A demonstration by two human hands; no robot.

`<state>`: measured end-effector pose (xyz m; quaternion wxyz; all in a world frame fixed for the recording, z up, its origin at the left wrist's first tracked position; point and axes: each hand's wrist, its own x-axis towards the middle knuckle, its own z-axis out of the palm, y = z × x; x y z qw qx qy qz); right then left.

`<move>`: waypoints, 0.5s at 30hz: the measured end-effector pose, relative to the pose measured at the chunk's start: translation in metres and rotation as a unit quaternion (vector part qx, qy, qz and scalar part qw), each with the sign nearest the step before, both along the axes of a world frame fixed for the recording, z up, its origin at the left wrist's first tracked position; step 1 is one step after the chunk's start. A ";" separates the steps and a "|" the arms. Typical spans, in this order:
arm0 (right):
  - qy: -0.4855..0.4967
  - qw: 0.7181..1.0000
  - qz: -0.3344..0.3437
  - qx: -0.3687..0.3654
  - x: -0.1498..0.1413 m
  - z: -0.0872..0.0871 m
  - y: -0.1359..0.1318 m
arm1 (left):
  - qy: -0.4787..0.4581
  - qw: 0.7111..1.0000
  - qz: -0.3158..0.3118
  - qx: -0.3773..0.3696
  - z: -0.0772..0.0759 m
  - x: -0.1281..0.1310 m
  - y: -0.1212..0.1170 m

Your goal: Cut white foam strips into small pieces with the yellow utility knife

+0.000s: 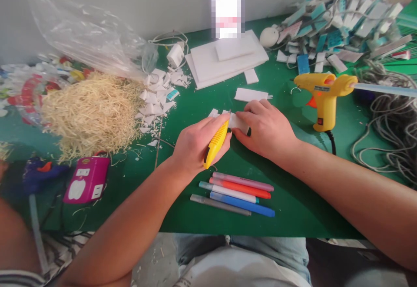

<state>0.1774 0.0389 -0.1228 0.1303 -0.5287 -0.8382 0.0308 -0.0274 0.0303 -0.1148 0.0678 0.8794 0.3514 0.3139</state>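
Head view, left hand (192,146) fingers wrapped round yellow cutter (216,144), long axis diagonal, tip forward-right at white piece (239,123), right hand (265,124) fingers holding piece over green table (302,209), clear bag (87,31) back left, contents unclear

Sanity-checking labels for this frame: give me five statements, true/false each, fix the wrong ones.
1. The left hand holds a yellow cutter. True.
2. The right hand is lifted clear of everything. False: its fingers touch a white piece.
3. Five markers lie on the green table. True.
4. The yellow glue gun is right of the right hand. True.
5. All five markers are blue. False: only one is.
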 end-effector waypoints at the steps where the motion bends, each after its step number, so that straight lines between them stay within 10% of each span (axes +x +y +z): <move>1: 0.003 1.000 0.003 0.001 0.000 -0.001 0.000 | 0.005 1.000 0.000 -0.003 0.001 0.001 0.000; 15: 0.030 0.999 0.008 -0.013 -0.005 -0.003 0.003 | -0.062 0.994 0.057 0.066 -0.013 0.017 0.014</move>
